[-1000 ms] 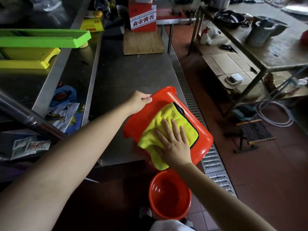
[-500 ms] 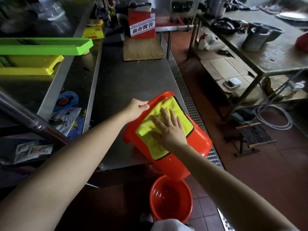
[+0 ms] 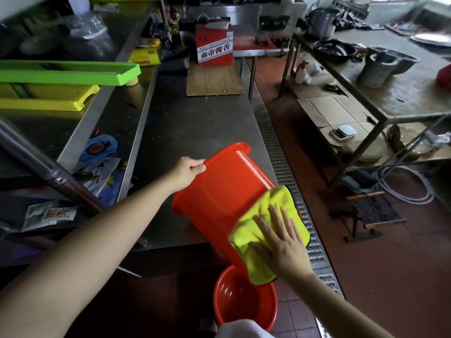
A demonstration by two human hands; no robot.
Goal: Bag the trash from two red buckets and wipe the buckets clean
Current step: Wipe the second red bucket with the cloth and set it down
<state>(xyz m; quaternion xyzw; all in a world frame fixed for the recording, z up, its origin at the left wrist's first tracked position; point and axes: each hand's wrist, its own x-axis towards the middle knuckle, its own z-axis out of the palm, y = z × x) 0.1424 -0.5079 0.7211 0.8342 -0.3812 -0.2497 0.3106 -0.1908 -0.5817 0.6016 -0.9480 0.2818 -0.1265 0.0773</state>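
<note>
I see the red bucket (image 3: 219,191) lying tipped on the worktop (image 3: 195,125), its long side running from far-left to near-right, with my left hand (image 3: 189,170) pinching its far rim and my right hand (image 3: 280,242) pressing the yellow cloth (image 3: 266,215) flat-fingered on its near end.

A tipped bucket (image 3: 219,189) lies on the table (image 3: 195,128) edge, cloth (image 3: 266,223) on it, second bucket (image 3: 241,303) on the floor below

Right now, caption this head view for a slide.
Left hand steadies tipped red bucket; right hand presses yellow cloth on it.
</note>
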